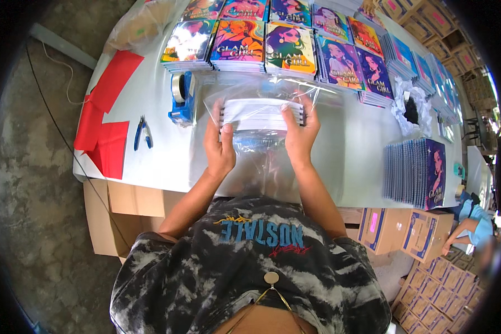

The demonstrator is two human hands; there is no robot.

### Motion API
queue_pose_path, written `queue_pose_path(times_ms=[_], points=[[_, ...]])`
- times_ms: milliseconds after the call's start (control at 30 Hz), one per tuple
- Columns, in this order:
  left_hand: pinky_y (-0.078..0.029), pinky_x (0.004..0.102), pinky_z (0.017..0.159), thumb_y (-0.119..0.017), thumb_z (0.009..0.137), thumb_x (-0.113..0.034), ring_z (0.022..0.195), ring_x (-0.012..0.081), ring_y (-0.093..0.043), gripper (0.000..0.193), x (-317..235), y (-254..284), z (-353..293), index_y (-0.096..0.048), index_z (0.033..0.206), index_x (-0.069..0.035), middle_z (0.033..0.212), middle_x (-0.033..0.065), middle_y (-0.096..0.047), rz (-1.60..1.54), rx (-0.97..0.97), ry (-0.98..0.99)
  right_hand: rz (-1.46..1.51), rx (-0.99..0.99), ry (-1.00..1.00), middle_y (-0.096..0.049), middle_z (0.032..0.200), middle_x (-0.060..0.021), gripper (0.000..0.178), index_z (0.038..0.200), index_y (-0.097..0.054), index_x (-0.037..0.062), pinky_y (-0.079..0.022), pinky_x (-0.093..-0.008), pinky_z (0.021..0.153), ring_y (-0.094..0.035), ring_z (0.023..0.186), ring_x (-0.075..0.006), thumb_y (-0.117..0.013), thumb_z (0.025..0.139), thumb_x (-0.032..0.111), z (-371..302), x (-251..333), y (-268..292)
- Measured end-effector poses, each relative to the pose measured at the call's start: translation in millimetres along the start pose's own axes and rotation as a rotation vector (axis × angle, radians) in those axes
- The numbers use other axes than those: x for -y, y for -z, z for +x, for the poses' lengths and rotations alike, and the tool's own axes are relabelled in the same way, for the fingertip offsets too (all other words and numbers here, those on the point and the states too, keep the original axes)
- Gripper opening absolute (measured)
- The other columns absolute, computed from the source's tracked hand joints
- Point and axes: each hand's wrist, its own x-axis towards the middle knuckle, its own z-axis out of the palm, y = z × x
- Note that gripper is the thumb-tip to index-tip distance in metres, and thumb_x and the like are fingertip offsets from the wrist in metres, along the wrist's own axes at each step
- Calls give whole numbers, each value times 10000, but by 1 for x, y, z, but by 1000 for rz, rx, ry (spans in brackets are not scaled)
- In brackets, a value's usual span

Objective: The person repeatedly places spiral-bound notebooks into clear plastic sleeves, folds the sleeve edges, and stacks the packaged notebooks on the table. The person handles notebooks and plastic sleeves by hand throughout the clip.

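Observation:
Between my two hands is a stack of notebooks (pixel 256 115), white page edges facing up and dark binding showing at both ends. Clear plastic wrap (pixel 267 147) lies around and over the stack and spreads toward me on the table. My left hand (pixel 221 146) grips the stack's left end, thumb on the near side. At the right end my right hand (pixel 301 131) holds it too, its thumb resting on top of the page edges. Some of the fingers are hidden behind the stack and film.
A blue tape dispenser (pixel 182 99) stands left of my hands, near pliers (pixel 143 133) and red sheets (pixel 108 145). Rows of colourful notebooks (pixel 289 47) line the far side. Another notebook stack (pixel 409 172) stands right, by crumpled plastic (pixel 411 106). Cartons (pixel 428 236) sit beyond the table, near another person (pixel 473 222).

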Motion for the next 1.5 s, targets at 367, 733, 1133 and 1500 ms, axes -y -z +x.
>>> queue_pose_path(times_ms=[367, 733, 1133, 1500], points=[[-58, 450, 1076, -490, 881, -398, 1272, 296, -352, 481, -47, -7, 6, -527, 1243, -83, 1304, 45, -500, 696, 306, -301, -976, 41, 449, -516, 1181, -76, 443, 1249, -522, 59, -278, -406, 983, -461, 1109, -237, -591, 836, 204, -25, 24, -4], [-438, 358, 877, -637, 827, -292, 1027, 294, -577, 667, -65, -1, 98, -353, 1293, 91, 1174, 270, -535, 241, 164, -188, -913, 294, 734, -575, 1151, -8, 351, 1143, -598, 121, -364, -362, 940, -511, 1103, -178, -578, 793, 113, -23, 26, -9], [-424, 413, 961, -586, 734, 24, 1095, 231, -574, 313, -36, 3, 26, -670, 1016, -84, 1079, 98, -642, 461, 473, -560, -361, -67, 655, -613, 993, -26, 276, 918, -639, 83, -446, -346, 826, -562, 1020, -193, -660, 679, -54, -25, 8, -17], [-354, 284, 556, -593, 813, -315, 602, 155, -421, 382, 92, 114, 91, -616, 1094, -56, 789, 84, -573, 581, -39, 661, -528, 64, 896, -645, 868, -7, 175, 730, -672, 130, -421, -302, 796, -609, 898, -190, -749, 627, 11, -18, -9, -6]])
